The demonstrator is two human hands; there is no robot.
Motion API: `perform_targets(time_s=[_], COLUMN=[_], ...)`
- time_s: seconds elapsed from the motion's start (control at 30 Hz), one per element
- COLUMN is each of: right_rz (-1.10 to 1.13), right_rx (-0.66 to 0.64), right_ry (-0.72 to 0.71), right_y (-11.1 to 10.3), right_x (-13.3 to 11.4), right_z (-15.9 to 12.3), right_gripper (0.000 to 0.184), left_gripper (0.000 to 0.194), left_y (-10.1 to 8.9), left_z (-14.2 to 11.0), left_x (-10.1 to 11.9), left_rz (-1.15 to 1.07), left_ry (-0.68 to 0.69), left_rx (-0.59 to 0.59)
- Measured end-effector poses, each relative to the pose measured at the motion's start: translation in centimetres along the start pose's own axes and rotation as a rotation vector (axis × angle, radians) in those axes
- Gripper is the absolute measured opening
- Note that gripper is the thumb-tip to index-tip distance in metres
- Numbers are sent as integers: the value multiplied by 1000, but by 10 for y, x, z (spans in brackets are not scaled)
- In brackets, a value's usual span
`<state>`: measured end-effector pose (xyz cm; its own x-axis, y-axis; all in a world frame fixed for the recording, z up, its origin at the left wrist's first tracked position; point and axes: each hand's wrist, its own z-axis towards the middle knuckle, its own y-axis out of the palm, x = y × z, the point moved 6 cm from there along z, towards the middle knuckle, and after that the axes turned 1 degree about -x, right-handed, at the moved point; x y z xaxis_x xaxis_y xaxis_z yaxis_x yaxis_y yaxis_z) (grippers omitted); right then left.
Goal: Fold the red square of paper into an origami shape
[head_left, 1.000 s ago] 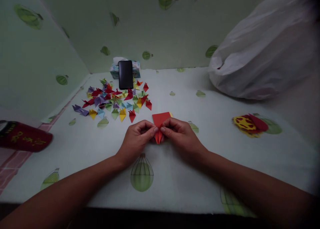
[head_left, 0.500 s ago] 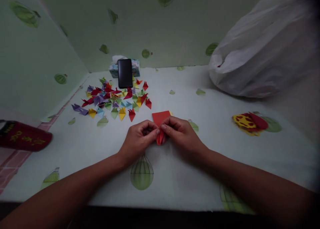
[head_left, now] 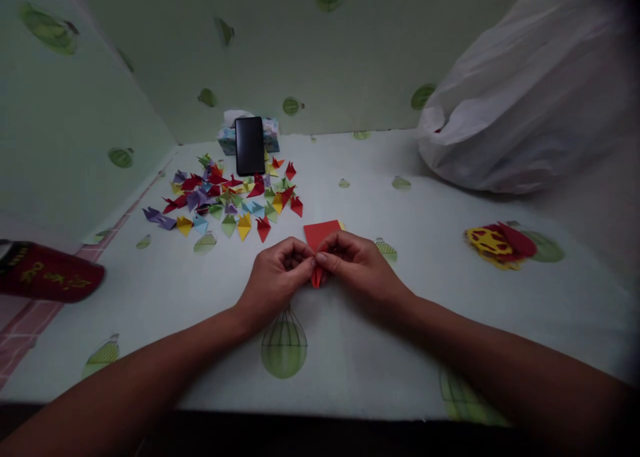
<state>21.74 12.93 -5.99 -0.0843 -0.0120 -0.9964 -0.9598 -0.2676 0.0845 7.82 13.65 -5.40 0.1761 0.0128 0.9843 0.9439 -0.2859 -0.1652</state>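
Between my hands, near the middle of the table, is a small folded red paper point(head_left: 317, 280) with narrow points toward me. My left hand point(head_left: 280, 268) pinches its left side between thumb and fingers. From the right, my right hand point(head_left: 356, 264) pinches the same piece, and the two thumb tips nearly meet over it. My fingers hide most of its folds. Just beyond lies a stack of square origami paper point(head_left: 321, 232), red on top with a yellow edge showing. A pile of folded paper cranes point(head_left: 230, 194) in many colours spreads to the left.
A black phone point(head_left: 249, 146) leans on a tissue box point(head_left: 271, 134) behind the cranes. At the left edge lies a dark red can-like container point(head_left: 55, 270). Yellow and red cut-out pieces point(head_left: 493, 244) sit at right, below a large white plastic bag point(head_left: 510, 110).
My right thumb has shifted slightly left, closer to my left thumb, over the folded red paper. Both hands keep their pinch; everything else stays in place.
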Motion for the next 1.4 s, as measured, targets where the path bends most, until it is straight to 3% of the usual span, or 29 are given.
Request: perform_targets(time_s=[0.2,0.47,0.87,1.0,1.23,1.4], right_rz=[-150,-166,-367,-286,-3,48], right_rx=[28,6,113,98,4,-26], right_ry=[-34,-23,-158,-138,-7,72], right_y=[-3,-2,-12,-10,-3,-1], right_x=[-2,-4,-9,-8,-2,2], right_z=[-1,0,1,1,2,2], right_gripper=[15,15,17,16,12,11], left_gripper=[13,15,15,13,11,12], left_y=[2,3,4,3,-8,-7], left_z=[0,1,1,1,2,3], left_x=[-1,-3,0,-1,3,3], left_rz=[-22,-22,-151,-136,-55,-91], left_ry=[-22,-42,-25,-51,34,33], left_rx=[-41,-57,-139,-101,83,53])
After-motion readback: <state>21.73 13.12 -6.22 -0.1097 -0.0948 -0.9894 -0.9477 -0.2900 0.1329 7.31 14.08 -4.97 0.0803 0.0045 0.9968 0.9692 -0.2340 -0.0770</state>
